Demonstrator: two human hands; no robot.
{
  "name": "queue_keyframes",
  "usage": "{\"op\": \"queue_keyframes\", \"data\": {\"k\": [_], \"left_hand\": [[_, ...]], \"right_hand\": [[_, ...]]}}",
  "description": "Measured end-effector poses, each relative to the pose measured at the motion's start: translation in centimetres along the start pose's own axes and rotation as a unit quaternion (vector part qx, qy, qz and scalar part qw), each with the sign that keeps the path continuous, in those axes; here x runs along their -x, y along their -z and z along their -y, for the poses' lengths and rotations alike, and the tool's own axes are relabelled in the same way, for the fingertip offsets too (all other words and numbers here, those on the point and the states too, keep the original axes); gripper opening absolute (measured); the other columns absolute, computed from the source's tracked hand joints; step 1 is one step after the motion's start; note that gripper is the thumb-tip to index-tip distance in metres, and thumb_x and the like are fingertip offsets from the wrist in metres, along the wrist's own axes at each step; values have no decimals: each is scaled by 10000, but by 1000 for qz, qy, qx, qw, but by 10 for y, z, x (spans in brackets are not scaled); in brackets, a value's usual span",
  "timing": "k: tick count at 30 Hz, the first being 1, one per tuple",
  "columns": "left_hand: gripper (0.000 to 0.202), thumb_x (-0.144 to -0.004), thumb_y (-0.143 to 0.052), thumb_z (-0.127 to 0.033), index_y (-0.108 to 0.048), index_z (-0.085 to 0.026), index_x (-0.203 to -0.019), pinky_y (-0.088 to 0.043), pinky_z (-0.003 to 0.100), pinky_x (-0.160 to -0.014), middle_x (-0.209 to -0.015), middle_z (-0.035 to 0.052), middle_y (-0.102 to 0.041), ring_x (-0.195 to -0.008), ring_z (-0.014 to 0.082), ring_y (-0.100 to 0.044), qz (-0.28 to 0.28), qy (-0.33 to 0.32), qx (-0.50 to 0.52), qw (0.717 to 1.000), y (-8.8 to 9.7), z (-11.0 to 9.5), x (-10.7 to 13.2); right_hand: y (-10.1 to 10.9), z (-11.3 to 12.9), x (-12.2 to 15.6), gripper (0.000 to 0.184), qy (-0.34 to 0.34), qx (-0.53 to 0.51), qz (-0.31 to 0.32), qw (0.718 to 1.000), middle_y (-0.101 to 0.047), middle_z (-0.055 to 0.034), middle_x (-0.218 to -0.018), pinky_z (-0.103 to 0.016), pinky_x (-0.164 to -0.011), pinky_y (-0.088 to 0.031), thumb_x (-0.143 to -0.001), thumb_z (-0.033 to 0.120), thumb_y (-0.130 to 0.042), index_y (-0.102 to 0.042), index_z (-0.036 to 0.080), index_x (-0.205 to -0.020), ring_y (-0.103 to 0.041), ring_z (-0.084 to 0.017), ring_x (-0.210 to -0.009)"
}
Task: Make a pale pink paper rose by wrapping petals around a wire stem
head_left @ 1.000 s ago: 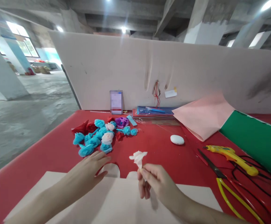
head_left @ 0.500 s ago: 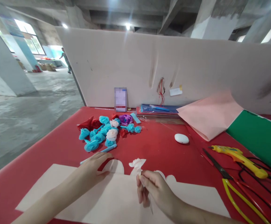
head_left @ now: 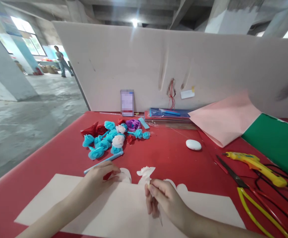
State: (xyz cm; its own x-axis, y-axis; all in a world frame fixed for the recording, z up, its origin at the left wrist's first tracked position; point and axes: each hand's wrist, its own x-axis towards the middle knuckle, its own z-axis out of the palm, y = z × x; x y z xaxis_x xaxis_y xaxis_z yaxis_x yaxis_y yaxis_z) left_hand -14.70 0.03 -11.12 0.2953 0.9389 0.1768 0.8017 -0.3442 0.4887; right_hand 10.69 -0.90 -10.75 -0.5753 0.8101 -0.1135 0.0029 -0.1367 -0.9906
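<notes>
Between the thumb and fingers of my right hand (head_left: 163, 198) is the thin stem of a small white paper flower (head_left: 146, 173). Its ruffled petals stick up above the fingertips, and the stem's lower end shows under the hand. To the left, my left hand (head_left: 104, 175) has its thumb and fingertips closed at the edge of a rounded white paper petal (head_left: 126, 175). The fingertips' exact hold is partly hidden. Under both hands lies a large pale paper sheet (head_left: 96, 205). More rounded paper petals (head_left: 182, 188) lie beyond my right hand.
Blue, red, purple and pale paper flowers (head_left: 111, 135) are heaped at back left, with a blue pen (head_left: 104, 162) nearby. A white oval case (head_left: 193, 144), large scissors (head_left: 240, 181) and a yellow glue gun (head_left: 255, 165) lie rightward. A phone (head_left: 127, 103) leans against the board (head_left: 121, 59).
My left hand's fingers have come down and closed at the rounded petal's edge. My right hand keeps the flower nearly still. A distant person has come further into view.
</notes>
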Motion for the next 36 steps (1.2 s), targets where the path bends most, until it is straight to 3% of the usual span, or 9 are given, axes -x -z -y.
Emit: {"op": "queue_keyframes", "data": {"k": [6, 14, 21, 26, 30, 33, 36], "left_hand": [[180, -901, -524, -304, -614, -154, -859, -526, 289, -640, -857, 18, -634, -722, 140, -615, -57, -47, -1, 997, -4, 1, 2], [191, -907, -515, -308, -594, -164, -1003, -535, 326, -692, -968, 47, -628, -783, 153, -614, -65, -107, -48, 991, -9, 15, 3], [211, -912, -501, -319, -630, -160, -862, -510, 365, -769, -872, 30, -659, -810, 163, -622, -76, -132, -78, 985, 3, 1, 1], [338, -930, -427, -335, -707, -248, -761, -458, 358, -819, -1002, 66, -704, -954, 224, -621, -85, -137, -89, 983, 11, -9, -1], [356, -936, -384, -309, -715, -278, -809, -458, 335, -745, -867, 49, -710, -832, 213, -633, -89, -126, -86, 984, 13, -15, 0], [306, -914, -432, -309, -705, -289, -779, -415, 370, -878, -774, 13, -704, -776, 190, -634, -91, -118, -86, 985, 13, -18, 0], [245, -881, -483, -284, -681, -279, -737, -298, 427, -1013, -803, -3, -706, -838, 190, -629, -98, -105, -88, 986, 13, -20, 0]], "right_hand": [[0, 2, 0, 395, -6, -3, 0, 1000, -559, 7, -501, -180, -431, -375, -896, 484, -434, -518, 140, -720, -458, -65, -395], [0, 5, 1, 390, -11, -2, -3, 1000, -563, 11, -507, -191, -443, -376, -893, 486, -440, -521, 145, -723, -472, -72, -408], [-1, 4, -1, 395, -13, -7, -2, 1000, -545, 21, -492, -194, -431, -358, -885, 502, -439, -504, 150, -719, -454, -71, -389], [-1, 4, -1, 400, -12, -6, 0, 1000, -545, 20, -492, -193, -425, -354, -878, 511, -448, -502, 149, -717, -450, -70, -383], [-1, 4, -1, 413, -14, -5, -3, 1000, -549, 19, -493, -194, -426, -359, -873, 527, -448, -508, 148, -722, -454, -70, -385], [-1, 3, 0, 419, -14, -4, -4, 1000, -549, 18, -488, -196, -433, -367, -873, 531, -445, -512, 148, -716, -457, -72, -390], [-1, 4, 0, 416, -14, -5, -4, 1000, -545, 20, -486, -196, -437, -366, -875, 526, -442, -511, 149, -716, -455, -71, -392]]}}
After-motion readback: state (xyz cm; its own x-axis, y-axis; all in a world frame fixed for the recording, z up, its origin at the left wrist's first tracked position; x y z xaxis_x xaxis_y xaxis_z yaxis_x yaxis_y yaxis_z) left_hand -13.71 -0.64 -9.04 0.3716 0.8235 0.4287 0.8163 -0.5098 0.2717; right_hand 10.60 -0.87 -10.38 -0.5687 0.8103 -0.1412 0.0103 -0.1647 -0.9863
